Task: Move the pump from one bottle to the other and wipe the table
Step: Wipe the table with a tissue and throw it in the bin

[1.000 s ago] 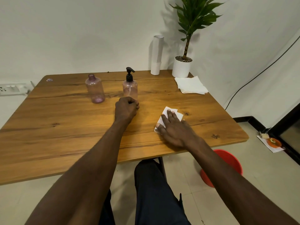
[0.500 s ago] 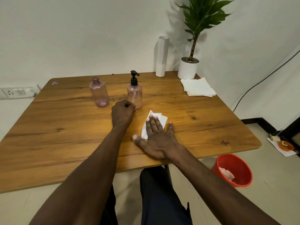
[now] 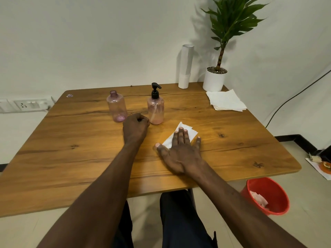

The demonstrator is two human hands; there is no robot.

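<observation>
Two pink see-through bottles stand on the wooden table [image 3: 71, 158]. The left bottle [image 3: 117, 106] has an open neck. The right bottle [image 3: 155, 108] carries the black pump [image 3: 155, 91]. My left hand [image 3: 135, 127] rests on the table as a fist just in front of the two bottles and holds nothing. My right hand [image 3: 180, 149] lies flat with straight fingers pressing a white tissue [image 3: 186, 134] onto the table, right of the pump bottle.
A stack of white napkins [image 3: 226, 102] lies at the back right, beside a potted plant [image 3: 215, 80] and a white paper roll [image 3: 186, 67]. A red bin [image 3: 266, 195] with crumpled tissue stands on the floor right of the table. My legs are below the near edge.
My right hand has slid the tissue to the left and a little further from me, towards the pump bottle. The left fist has stayed in front of the bottles.
</observation>
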